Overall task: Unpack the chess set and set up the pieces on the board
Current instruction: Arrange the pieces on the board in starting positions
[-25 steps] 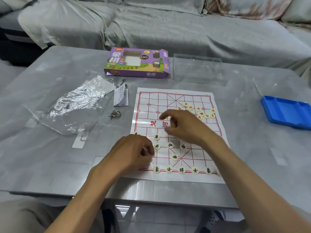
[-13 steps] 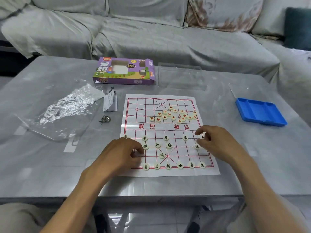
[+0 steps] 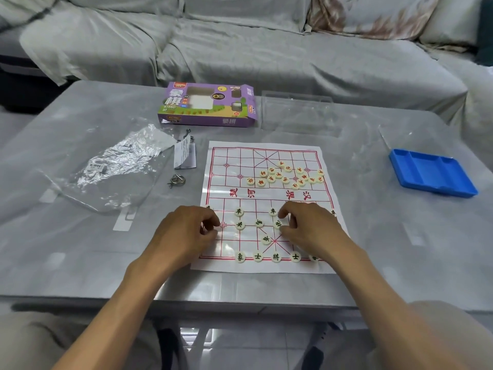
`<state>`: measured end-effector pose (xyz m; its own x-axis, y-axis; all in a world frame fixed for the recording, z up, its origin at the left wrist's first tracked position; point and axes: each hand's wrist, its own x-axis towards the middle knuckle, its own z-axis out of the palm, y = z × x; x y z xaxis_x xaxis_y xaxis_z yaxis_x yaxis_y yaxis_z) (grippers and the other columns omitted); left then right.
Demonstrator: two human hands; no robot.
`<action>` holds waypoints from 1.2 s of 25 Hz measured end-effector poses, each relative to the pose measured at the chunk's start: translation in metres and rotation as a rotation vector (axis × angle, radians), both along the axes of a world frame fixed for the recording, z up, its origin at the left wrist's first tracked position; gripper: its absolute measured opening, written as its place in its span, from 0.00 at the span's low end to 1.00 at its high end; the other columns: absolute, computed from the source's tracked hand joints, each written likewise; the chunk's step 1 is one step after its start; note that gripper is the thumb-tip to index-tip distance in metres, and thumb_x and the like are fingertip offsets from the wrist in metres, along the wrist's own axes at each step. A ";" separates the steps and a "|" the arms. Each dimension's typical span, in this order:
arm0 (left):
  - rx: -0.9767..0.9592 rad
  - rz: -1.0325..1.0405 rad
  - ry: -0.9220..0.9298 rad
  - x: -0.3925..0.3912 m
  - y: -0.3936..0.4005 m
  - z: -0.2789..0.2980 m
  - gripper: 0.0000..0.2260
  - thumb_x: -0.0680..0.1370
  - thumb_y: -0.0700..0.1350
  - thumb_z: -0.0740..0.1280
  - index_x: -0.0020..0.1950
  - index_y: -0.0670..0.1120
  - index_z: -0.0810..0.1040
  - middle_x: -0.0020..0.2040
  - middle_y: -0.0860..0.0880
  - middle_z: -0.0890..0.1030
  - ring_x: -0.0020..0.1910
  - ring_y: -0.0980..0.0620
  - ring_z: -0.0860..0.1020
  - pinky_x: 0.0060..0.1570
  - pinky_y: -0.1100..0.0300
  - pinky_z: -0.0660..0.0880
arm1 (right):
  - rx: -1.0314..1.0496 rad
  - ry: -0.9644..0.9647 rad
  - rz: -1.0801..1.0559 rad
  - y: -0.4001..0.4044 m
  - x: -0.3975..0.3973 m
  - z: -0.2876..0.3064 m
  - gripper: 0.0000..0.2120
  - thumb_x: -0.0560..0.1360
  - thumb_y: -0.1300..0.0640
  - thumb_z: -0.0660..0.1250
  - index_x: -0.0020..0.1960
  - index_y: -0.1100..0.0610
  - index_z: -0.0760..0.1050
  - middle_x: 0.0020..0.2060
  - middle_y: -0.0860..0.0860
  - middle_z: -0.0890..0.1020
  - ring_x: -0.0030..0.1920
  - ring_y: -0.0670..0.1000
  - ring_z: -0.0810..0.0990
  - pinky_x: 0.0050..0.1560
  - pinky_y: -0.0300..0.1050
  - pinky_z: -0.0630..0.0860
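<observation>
Both hands are working over the near half of the paper board [image 3: 266, 198]: my right hand [image 3: 312, 231] is curling its fingers around a black-lettered piece [image 3: 278, 224] near the middle files, while my left hand [image 3: 184, 233] is resting at the board's left edge with fingers curled, and I cannot tell whether it is holding anything. To do this step well, I am thinking each disc should be centred squarely on a line crossing, lettering up, without nudging the neighbours or sliding the thin sheet. Red pieces [image 3: 288, 174] are lying in a loose cluster on the far half, not yet arranged.
</observation>
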<state>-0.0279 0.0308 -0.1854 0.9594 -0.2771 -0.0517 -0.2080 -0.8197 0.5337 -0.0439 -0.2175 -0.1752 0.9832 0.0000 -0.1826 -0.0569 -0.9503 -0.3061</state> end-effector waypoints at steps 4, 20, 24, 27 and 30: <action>0.005 -0.012 -0.049 0.001 -0.004 -0.002 0.05 0.74 0.45 0.69 0.47 0.54 0.82 0.35 0.62 0.76 0.38 0.58 0.77 0.35 0.65 0.71 | -0.035 -0.001 -0.014 0.002 0.004 -0.005 0.11 0.74 0.44 0.67 0.54 0.46 0.73 0.43 0.42 0.76 0.44 0.46 0.74 0.42 0.40 0.67; -0.015 0.103 -0.015 0.006 0.015 0.000 0.08 0.76 0.45 0.66 0.52 0.55 0.82 0.46 0.57 0.83 0.44 0.55 0.80 0.48 0.56 0.77 | 0.091 -0.082 0.394 0.081 0.007 -0.007 0.13 0.75 0.51 0.64 0.59 0.46 0.73 0.41 0.47 0.80 0.43 0.51 0.78 0.39 0.43 0.68; 0.095 0.052 0.019 0.005 0.021 -0.003 0.07 0.74 0.46 0.68 0.49 0.54 0.83 0.44 0.56 0.83 0.42 0.54 0.79 0.44 0.57 0.77 | -0.011 -0.120 0.393 0.079 0.001 -0.017 0.17 0.75 0.44 0.63 0.62 0.48 0.70 0.46 0.51 0.81 0.45 0.54 0.79 0.40 0.43 0.68; 0.132 0.014 0.027 0.002 0.021 -0.006 0.05 0.72 0.47 0.69 0.46 0.54 0.83 0.40 0.55 0.82 0.40 0.55 0.79 0.41 0.58 0.77 | -0.093 -0.170 0.376 0.087 -0.001 -0.020 0.18 0.76 0.39 0.61 0.58 0.51 0.71 0.46 0.51 0.81 0.44 0.54 0.79 0.41 0.45 0.72; 0.131 0.017 0.032 0.001 0.022 -0.009 0.05 0.73 0.47 0.69 0.47 0.55 0.82 0.41 0.56 0.81 0.40 0.55 0.78 0.39 0.60 0.75 | -0.015 -0.170 0.347 0.088 0.002 -0.022 0.16 0.76 0.41 0.61 0.60 0.46 0.74 0.50 0.50 0.83 0.48 0.53 0.79 0.46 0.44 0.74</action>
<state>-0.0267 0.0525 -0.1946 0.9612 -0.2495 -0.1174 -0.1777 -0.8859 0.4284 -0.0424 -0.1293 -0.1974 0.9414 0.3367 -0.0196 0.3193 -0.9085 -0.2695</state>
